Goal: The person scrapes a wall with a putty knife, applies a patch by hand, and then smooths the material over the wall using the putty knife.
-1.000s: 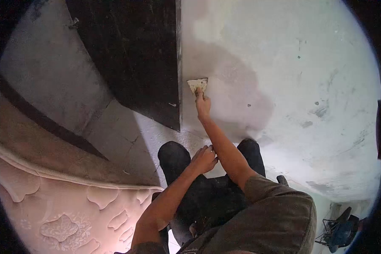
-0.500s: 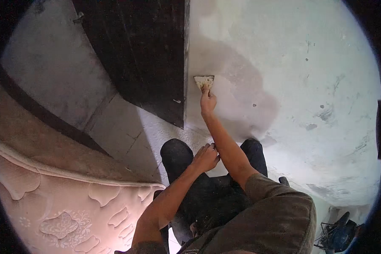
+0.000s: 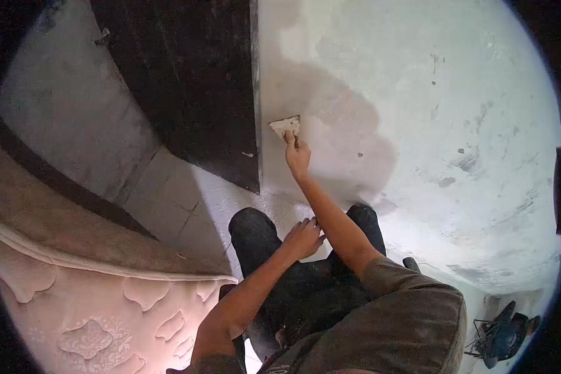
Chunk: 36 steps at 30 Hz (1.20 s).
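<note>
My right hand point(image 3: 298, 156) is closed around the handle of a putty knife point(image 3: 286, 126). Pale filler coats its wide blade, which lies against the wall point(image 3: 417, 124) just right of the dark door's edge. A damp-looking, pinkish-grey patch point(image 3: 349, 118) spreads over the wall around and beside the blade. Above my lap, my left hand point(image 3: 304, 239) is close to my right forearm, its fingers loosely bent and slightly apart. I see nothing held in it, though its palm side is hidden.
A dark door point(image 3: 193, 81) stands to the left of the wall patch. At lower left is a pink quilted mattress point(image 3: 93, 311). Pale floor tiles point(image 3: 174, 187) show between them. A dark object with thin wire-like parts point(image 3: 505, 333) sits at lower right.
The view has shifted slightly, so door and wall appear further left. The putty knife blade has tilted to the left and sits a little lower. My left hand has barely moved.
</note>
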Each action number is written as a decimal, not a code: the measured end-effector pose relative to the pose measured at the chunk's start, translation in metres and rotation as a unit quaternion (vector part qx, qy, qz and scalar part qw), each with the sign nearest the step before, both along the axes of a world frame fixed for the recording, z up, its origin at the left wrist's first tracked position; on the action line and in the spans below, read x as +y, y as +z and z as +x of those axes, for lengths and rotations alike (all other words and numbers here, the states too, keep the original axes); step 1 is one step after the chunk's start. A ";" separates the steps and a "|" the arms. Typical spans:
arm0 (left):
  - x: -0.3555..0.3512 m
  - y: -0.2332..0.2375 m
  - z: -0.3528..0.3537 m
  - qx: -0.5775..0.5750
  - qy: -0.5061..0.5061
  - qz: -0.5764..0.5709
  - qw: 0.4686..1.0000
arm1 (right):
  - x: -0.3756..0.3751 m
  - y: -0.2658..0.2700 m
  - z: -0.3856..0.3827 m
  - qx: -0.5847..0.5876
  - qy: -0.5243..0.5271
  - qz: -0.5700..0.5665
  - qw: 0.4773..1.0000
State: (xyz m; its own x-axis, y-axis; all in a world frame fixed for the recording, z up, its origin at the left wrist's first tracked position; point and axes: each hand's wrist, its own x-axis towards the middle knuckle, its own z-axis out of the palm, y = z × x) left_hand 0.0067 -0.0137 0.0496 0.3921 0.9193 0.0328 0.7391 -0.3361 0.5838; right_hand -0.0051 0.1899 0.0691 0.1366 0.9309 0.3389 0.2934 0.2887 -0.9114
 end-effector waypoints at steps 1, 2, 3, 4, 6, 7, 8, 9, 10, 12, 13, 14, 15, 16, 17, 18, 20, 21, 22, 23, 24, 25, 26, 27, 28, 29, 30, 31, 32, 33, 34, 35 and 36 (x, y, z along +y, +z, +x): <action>-0.001 -0.001 0.002 -0.009 -0.004 -0.002 1.000 | 0.003 -0.003 0.002 0.000 -0.002 0.000 1.000; -0.002 -0.002 0.003 -0.009 -0.004 -0.003 1.000 | 0.005 -0.007 0.004 -0.017 -0.008 -0.017 1.000; -0.002 0.003 0.001 -0.007 0.007 0.004 1.000 | 0.008 -0.010 0.004 -0.033 -0.015 -0.034 0.999; -0.001 0.006 -0.001 -0.004 0.019 0.011 1.000 | 0.010 -0.013 0.004 -0.032 -0.014 -0.034 0.999; 0.000 0.007 -0.004 0.003 0.018 0.011 1.000 | 0.014 -0.017 0.004 -0.041 -0.024 -0.052 0.998; 0.000 0.007 -0.005 0.007 0.017 0.011 1.000 | 0.015 -0.019 0.005 -0.038 -0.025 -0.052 0.998; 0.001 0.008 -0.005 0.009 0.015 0.011 1.000 | 0.017 -0.021 0.006 -0.068 -0.021 -0.071 0.995; 0.002 0.007 -0.004 0.013 0.010 0.006 1.000 | 0.017 -0.019 0.008 -0.098 -0.017 -0.089 0.991; 0.001 0.006 -0.003 0.016 0.006 0.000 1.000 | 0.017 -0.018 0.008 -0.097 -0.018 -0.089 0.991; 0.002 0.000 -0.003 0.007 0.004 0.016 1.000 | 0.018 -0.021 0.006 -0.066 -0.018 -0.075 0.995; 0.002 -0.003 -0.003 -0.001 0.004 0.031 1.000 | 0.021 -0.026 0.005 -0.067 -0.019 -0.075 0.995; 0.001 -0.006 -0.003 -0.002 0.005 0.031 1.000 | 0.024 -0.031 0.003 -0.045 -0.023 -0.059 0.997; 0.001 -0.006 -0.004 -0.002 0.006 0.048 0.999 | 0.027 -0.036 0.000 -0.023 -0.027 -0.044 0.998; 0.000 -0.005 -0.004 -0.002 0.007 0.065 0.998 | 0.031 -0.041 -0.002 -0.023 -0.026 -0.044 0.998; 0.000 -0.005 -0.004 -0.002 0.007 0.064 0.998 | 0.034 -0.046 -0.004 0.051 0.019 -0.098 0.994; 0.001 -0.004 -0.005 -0.001 0.008 0.044 0.999 | 0.034 -0.048 -0.007 0.124 0.064 -0.151 0.979; 0.001 0.001 -0.007 0.000 0.009 0.025 1.000 | 0.015 -0.019 -0.010 0.191 0.092 -0.198 0.957; 0.001 0.004 -0.009 0.004 0.012 0.006 1.000 | 0.011 -0.014 -0.013 0.256 0.119 -0.243 0.928; 0.001 0.007 -0.011 0.008 0.015 -0.013 1.000 | 0.011 -0.010 -0.019 0.257 0.120 -0.242 0.928; 0.002 0.008 -0.013 0.010 0.015 -0.013 1.000 | 0.010 -0.005 -0.025 0.315 0.132 -0.271 0.900; 0.002 0.009 -0.015 -0.002 0.032 -0.014 0.999 | 0.012 -0.006 -0.031 0.372 0.143 -0.298 0.867; 0.002 0.009 -0.016 -0.015 0.049 -0.016 0.999 | 0.013 -0.006 -0.037 0.373 0.142 -0.298 0.867; 0.001 0.009 -0.018 -0.015 0.049 -0.017 0.999 | 0.014 -0.007 -0.041 0.373 0.128 -0.282 0.874; 0.002 0.007 -0.022 -0.024 0.056 -0.010 0.998 | 0.017 -0.011 -0.045 0.373 0.115 -0.265 0.882; 0.002 0.006 -0.024 -0.032 0.063 -0.003 0.998 | 0.020 -0.015 -0.047 0.374 0.116 -0.266 0.881; 0.002 0.004 -0.025 -0.031 0.065 -0.003 0.997 | 0.024 -0.018 -0.049 0.363 0.076 -0.257 0.892; 0.002 0.004 -0.024 -0.023 0.063 -0.008 0.998 | 0.025 -0.015 -0.051 0.352 0.036 -0.248 0.902; 0.003 0.003 -0.025 -0.015 0.061 -0.013 0.998 | 0.023 -0.015 -0.051 0.354 0.039 -0.248 0.901; 0.002 0.002 -0.025 -0.014 0.063 -0.012 0.998 | 0.021 -0.015 -0.049 0.353 0.054 -0.248 0.900; 0.001 0.004 -0.024 -0.028 0.067 -0.015 0.997 | 0.022 -0.018 -0.046 0.351 0.067 -0.248 0.900; 0.000 0.005 -0.023 -0.043 0.071 -0.018 0.996 | 0.025 -0.019 -0.044 0.349 0.068 -0.247 0.901; -0.001 0.005 -0.023 -0.045 0.072 -0.018 0.996 | 0.028 -0.021 -0.044 0.353 0.072 -0.245 0.900; 0.000 0.004 -0.025 -0.020 0.068 -0.011 0.997 | 0.026 -0.018 -0.045 0.359 0.076 -0.242 0.898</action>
State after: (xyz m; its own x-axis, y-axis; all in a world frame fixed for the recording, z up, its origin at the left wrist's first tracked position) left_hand -0.0181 -0.0136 0.0541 0.2616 0.9649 0.0246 0.7530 -0.2200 0.6202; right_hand -0.0498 0.2161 0.0507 0.0176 0.9716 -0.2359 -0.4286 -0.2058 -0.8798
